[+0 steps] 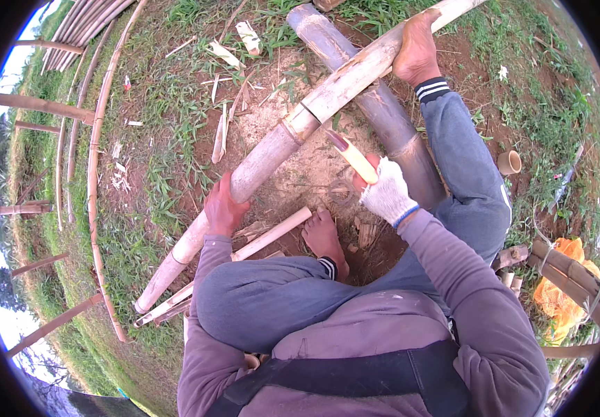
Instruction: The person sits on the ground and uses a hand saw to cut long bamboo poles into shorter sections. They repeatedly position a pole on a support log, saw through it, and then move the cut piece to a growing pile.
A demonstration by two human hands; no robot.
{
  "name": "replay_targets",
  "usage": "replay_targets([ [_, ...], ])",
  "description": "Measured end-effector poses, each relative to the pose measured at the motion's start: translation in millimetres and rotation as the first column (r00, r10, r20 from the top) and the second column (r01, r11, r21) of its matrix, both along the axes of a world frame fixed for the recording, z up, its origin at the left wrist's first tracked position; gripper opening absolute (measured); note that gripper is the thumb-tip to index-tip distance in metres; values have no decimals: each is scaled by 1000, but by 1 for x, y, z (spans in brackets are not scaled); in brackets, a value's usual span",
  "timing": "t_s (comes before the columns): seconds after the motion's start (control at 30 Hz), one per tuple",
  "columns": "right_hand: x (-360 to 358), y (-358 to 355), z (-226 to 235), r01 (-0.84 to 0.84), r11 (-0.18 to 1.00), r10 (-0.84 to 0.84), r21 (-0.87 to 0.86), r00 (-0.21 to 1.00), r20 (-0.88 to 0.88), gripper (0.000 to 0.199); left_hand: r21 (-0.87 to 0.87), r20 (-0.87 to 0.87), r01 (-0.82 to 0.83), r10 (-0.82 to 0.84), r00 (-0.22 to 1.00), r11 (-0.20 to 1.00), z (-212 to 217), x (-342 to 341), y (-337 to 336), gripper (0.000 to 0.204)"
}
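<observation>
My bare left hand (223,208) grips the long bamboo pole (293,125) lying across a thicker culm (383,118) on the ground, gloved right hand (387,191) closed on a blade handle (353,157) at its node; no split visible yet, chips scattered.

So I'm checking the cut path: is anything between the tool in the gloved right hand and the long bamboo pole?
Nothing visible does. The right hand holds the tool with its tip right beside the bamboo pole, near a node; only bare dirt lies beneath. The left hand grips the pole lower down, clear of the tool.
</observation>
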State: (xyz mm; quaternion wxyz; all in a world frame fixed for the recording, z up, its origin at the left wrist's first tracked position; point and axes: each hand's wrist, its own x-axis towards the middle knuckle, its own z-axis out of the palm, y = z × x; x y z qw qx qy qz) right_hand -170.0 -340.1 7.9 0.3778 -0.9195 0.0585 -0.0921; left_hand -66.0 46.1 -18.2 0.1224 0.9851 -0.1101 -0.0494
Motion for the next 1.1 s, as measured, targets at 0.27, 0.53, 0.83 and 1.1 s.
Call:
replay_targets([
  [0.27,-86,-12,3,12,934,17,358,997,-78,15,9,14,-6,6,1000,1000,5,-4,0,91],
  [0.53,9,6,8,14,994,-9,107,999,-47,18,12,9,-9,8,1000,1000,0,1,-2,95],
  [0.83,-101,-21,56,-1,974,25,225,994,-102,15,3,16,-39,39,999,999,4,-5,5,89],
  [1.1,-58,-10,-17,-93,991,86,-97,994,-73,32,-33,36,9,-7,999,999,8,-16,10,87],
])
